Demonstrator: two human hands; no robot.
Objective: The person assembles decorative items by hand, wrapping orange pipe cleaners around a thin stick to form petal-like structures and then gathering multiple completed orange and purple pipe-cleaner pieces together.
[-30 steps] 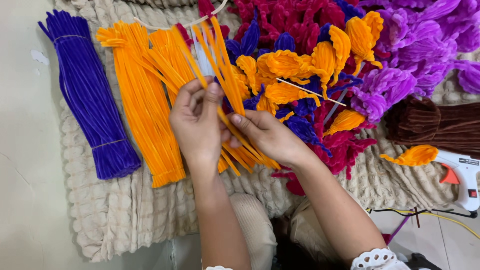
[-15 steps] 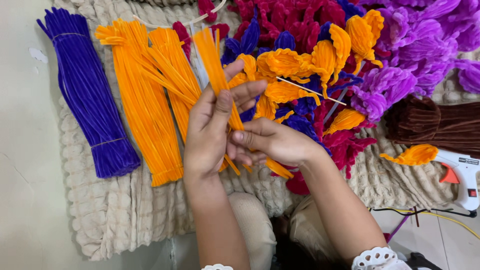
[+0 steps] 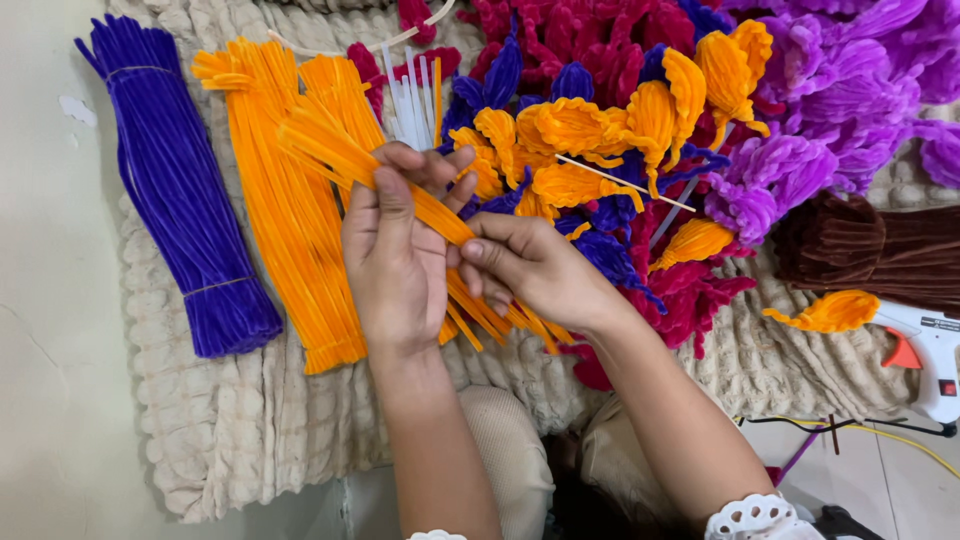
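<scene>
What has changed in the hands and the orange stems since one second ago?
The left hand turned the held orange stems so their tops swung left, and closed around them. The right hand keeps pinching them lower down. The purple bundle, flowers and glue gun stayed put.

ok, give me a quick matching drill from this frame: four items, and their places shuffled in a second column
Items:
1. purple stem bundle
2. glue gun
3. brown stem bundle
4. orange stems in the left hand and right hand

Places:
A. right edge, off the mat
B. centre, above the lap
C. far left of the mat
D. right side, under the purple flowers

Pairs: 1-C, 2-A, 3-D, 4-B
</scene>
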